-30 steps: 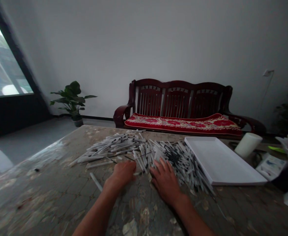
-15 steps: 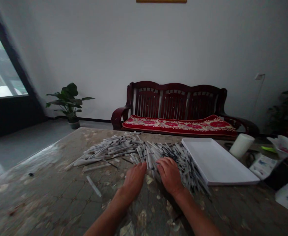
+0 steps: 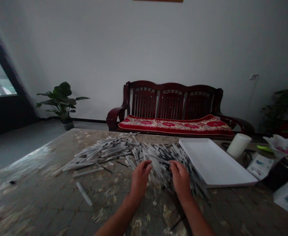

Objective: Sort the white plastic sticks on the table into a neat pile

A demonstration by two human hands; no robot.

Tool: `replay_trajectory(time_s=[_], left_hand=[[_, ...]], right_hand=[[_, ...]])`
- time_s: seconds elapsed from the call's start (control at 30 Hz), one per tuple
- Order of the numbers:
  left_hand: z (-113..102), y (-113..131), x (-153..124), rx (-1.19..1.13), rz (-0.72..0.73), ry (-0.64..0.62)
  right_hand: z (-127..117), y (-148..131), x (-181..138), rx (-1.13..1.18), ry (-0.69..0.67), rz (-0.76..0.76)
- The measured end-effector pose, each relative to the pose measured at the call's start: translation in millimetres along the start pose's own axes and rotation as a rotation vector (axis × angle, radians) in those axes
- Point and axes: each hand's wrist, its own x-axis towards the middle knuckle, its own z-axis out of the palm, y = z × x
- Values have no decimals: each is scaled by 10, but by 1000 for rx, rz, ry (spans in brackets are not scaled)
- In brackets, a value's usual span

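A wide heap of white pens [image 3: 124, 150] with black parts lies across the middle of a mottled stone table [image 3: 36, 196]. My left hand [image 3: 139, 178] and my right hand [image 3: 180, 177] rest at the heap's near edge, side by side with a small bunch of pens between them. Both hands have their fingers curled inward around those pens. One loose white pen [image 3: 83, 193] lies apart on the table, to the left of my left forearm.
A flat white tray [image 3: 212, 162] sits right of the heap, with a white cup [image 3: 238, 146] behind it and boxes and papers [image 3: 281, 177] at the far right. Beyond the table stand a dark wooden bench with a red cushion [image 3: 173, 123] and a potted plant [image 3: 60, 101].
My hands moved forward into the heap; the right went from lying flat on the pens to curling, and both now gather a bunch between them. The view also shifted a little to the right.
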Motion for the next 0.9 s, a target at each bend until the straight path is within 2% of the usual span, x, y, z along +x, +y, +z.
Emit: replay_trajectory(time_s=[0.1,0.17,0.27,0.43,0.7,0.9], left_hand=[[107,-16,19,-339,-268,-36],[153,-5,20,-520,-338,-29],[162,25,18,-655,-379,0],[138,50,36,-670,-414,5],[152,14,61,-644,-438,55],[156,34,59,-664,-434,29]], right_hand=[[12,-45,-42,-3,-83,-107],[21,-92,-69,-29,-140,-148],[26,-147,-86,-65,-139,-97],[32,-162,-63,-96,-156,19],[54,-140,-28,-14,-144,-150],[58,-160,-33,39,-134,-43]])
